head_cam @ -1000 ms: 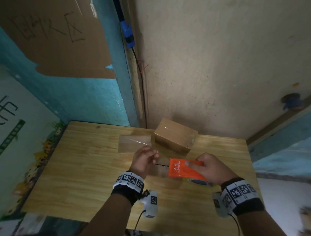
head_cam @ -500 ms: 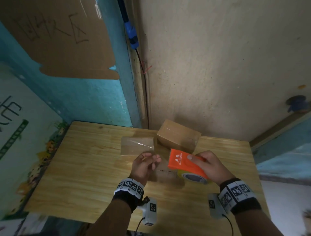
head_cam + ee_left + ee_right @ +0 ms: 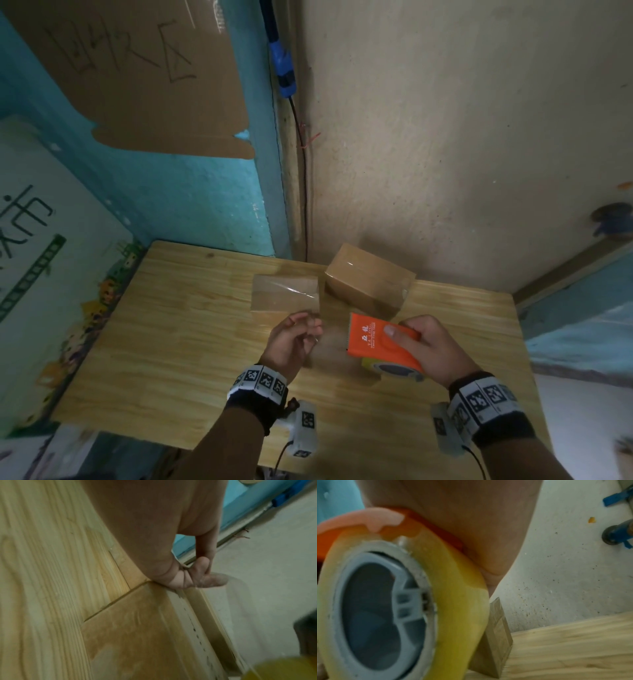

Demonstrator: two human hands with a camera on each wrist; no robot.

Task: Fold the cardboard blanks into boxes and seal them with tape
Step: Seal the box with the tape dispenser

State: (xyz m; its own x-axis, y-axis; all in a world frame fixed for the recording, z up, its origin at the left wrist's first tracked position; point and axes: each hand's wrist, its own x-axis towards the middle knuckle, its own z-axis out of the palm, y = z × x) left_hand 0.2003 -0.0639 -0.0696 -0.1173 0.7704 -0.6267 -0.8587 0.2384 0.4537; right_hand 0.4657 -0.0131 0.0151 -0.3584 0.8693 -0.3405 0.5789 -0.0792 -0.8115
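Observation:
My right hand (image 3: pixel 400 329) grips an orange tape dispenser (image 3: pixel 376 342) with a yellow-looking roll (image 3: pixel 457 588) of clear tape. It is tilted over a low cardboard box (image 3: pixel 325 356) at the middle of the wooden table (image 3: pixel 171 342). My left hand (image 3: pixel 313 329) hovers just left of the dispenser. Its thumb and fingertips (image 3: pixel 205 574) pinch the free end of the tape above that box (image 3: pixel 137 628). Two taped brown boxes stand behind, one on the left (image 3: pixel 284 294) and one on the right (image 3: pixel 368 281).
The table stands in a corner, with a blue wall (image 3: pixel 191 192) on the left and a beige wall (image 3: pixel 445 154) behind. A black cable (image 3: pixel 303 192) runs down the corner. Bare wood lies to the left of and in front of my hands.
The dispenser has tipped up so that its roll shows underneath. My left hand keeps pinching the tape end and has barely moved. My head has turned slightly.

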